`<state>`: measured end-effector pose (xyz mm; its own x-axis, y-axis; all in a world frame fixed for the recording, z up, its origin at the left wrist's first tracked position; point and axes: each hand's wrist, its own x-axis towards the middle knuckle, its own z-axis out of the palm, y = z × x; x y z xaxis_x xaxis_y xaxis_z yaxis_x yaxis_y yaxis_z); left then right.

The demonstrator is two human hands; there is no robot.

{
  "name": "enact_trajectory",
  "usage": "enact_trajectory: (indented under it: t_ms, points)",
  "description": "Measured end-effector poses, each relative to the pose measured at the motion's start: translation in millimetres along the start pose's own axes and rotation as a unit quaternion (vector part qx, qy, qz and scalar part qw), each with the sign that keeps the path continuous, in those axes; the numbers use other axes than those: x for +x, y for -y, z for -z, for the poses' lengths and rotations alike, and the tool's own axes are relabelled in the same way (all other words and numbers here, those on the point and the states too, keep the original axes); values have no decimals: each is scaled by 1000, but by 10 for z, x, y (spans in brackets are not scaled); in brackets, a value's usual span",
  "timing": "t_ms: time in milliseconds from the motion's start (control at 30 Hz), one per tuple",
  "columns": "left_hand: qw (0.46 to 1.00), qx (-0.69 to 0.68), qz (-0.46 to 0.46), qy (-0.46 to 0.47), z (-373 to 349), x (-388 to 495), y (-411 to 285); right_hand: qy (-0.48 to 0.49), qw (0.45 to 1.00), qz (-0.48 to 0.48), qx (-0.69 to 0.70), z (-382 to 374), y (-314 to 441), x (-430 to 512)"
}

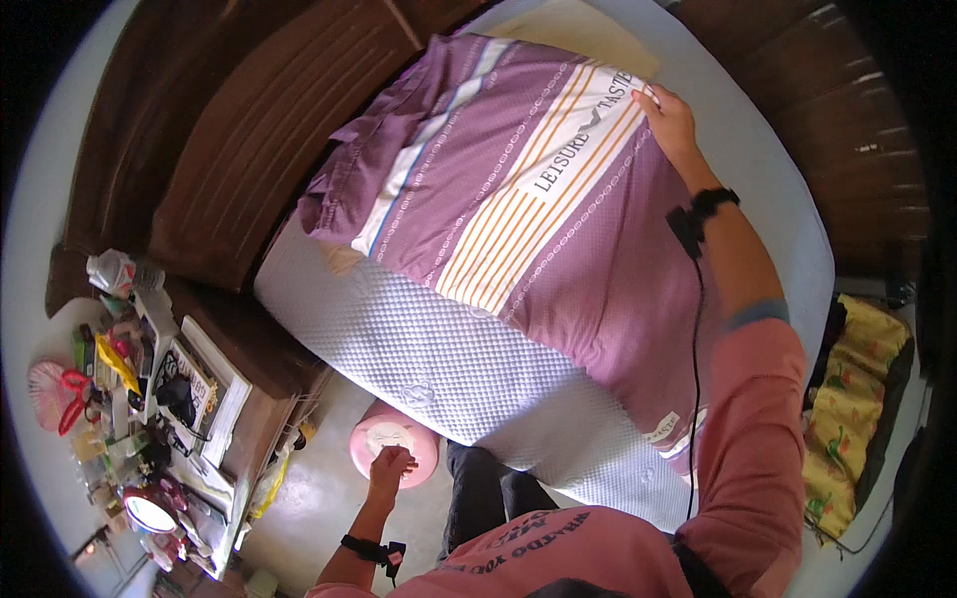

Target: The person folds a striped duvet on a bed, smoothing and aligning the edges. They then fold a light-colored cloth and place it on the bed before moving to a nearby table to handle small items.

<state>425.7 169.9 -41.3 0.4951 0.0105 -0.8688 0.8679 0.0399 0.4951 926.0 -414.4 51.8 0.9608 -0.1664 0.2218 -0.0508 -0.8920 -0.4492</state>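
Observation:
A purple quilt or bed cover (478, 164) with a white band, orange stripes and printed lettering lies spread over a pale quilted mattress (419, 351). My right hand (668, 119) is shut on the cover's upper right edge, at the end of the white band. My left hand (392, 467) hangs away from the bed, above a round pink stool or bin (419, 437), its fingers curled; whether it is empty is hard to see. The cover's far left side is bunched against the headboard. A beige cloth (576, 30) shows beyond its upper edge.
A dark wooden headboard (284, 127) stands at the upper left. Beside it, a cluttered bedside table (262, 418) holds a plastic bottle (112, 270), books and a round mirror (149, 510). A yellow patterned cloth (845, 411) lies at the right. A black cable (696, 336) runs down from my right wrist.

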Motion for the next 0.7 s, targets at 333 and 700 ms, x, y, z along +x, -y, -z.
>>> enact_trajectory:
  t_ms: [333, 700]
  points:
    - [992, 60, 79, 76, -241, 47, -44, 199, 967, 146, -56, -1726, 1420, -1710]
    - [992, 36, 115, 23, -145, -153, -70, 203, 962, 71, 170, -1690, 1619, -2482]
